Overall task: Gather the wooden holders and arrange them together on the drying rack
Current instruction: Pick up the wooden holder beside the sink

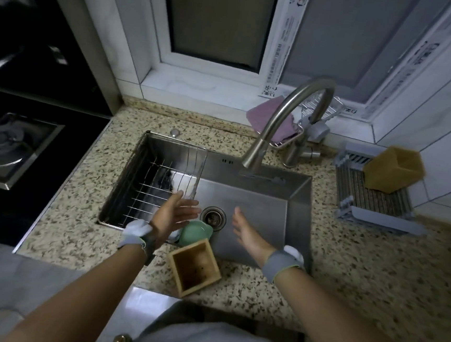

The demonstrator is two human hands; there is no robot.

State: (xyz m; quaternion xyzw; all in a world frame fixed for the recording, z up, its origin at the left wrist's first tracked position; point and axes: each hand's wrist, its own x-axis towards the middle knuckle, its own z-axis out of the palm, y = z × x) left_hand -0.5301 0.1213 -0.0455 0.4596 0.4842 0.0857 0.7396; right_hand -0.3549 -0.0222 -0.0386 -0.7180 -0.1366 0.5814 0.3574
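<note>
One square wooden holder [193, 266] stands open-topped on the counter's front edge, just in front of the sink. A second wooden holder [393, 169] stands on the grey drying rack [373, 208] at the right. My left hand [177, 211] hovers over the sink beside the drain, fingers spread, holding nothing. My right hand [248, 234] is also over the sink basin, fingers apart and empty. Both hands are above and behind the near holder, not touching it.
A steel sink [257, 201] holds a wire basket [157, 186] on its left and a green bowl [194, 232] near the front. The curved faucet [286, 116] arches over the basin. A gas stove [11, 146] lies left; a pink cloth [272, 117] is behind the faucet.
</note>
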